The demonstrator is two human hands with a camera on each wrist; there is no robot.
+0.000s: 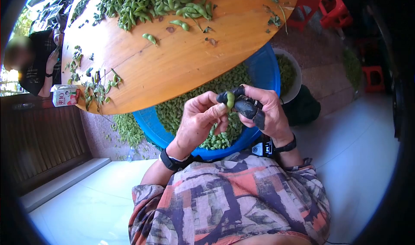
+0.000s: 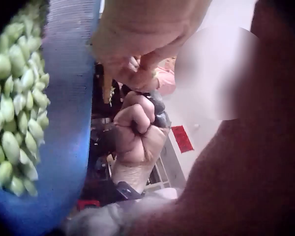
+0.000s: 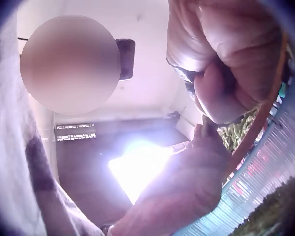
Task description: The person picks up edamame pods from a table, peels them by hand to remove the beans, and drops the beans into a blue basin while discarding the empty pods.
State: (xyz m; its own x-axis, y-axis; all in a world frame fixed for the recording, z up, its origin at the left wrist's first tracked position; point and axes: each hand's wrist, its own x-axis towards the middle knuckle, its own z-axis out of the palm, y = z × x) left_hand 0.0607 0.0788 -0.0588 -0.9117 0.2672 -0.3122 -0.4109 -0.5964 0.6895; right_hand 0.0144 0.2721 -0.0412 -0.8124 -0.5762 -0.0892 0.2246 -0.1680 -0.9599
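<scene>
Over a blue basin [image 1: 164,137] filled with green pods, both hands meet in the head view. The left hand [image 1: 196,123] pinches a green pod [image 1: 230,100] between thumb and fingers. Facing it, the right hand [image 1: 270,111] has black coverings [image 1: 247,108] on its thumb and a finger, which touch or lie right beside the pod. In the left wrist view the right hand [image 2: 137,123] shows curled fingers. Shelled green beans [image 2: 14,113] lie in the basin there. The right wrist view shows the left hand [image 3: 182,182] below the right hand [image 3: 231,59]; the pod is mostly hidden.
A wooden table [image 1: 173,72] extends beyond the basin, bearing a heap of pods [image 1: 151,3], loose leaves and a printed carton [image 1: 65,96]. Right of the basin stands a pale bowl [image 1: 290,72] of green matter. Red stools [image 1: 335,9] stand farther back; another person sits at the left.
</scene>
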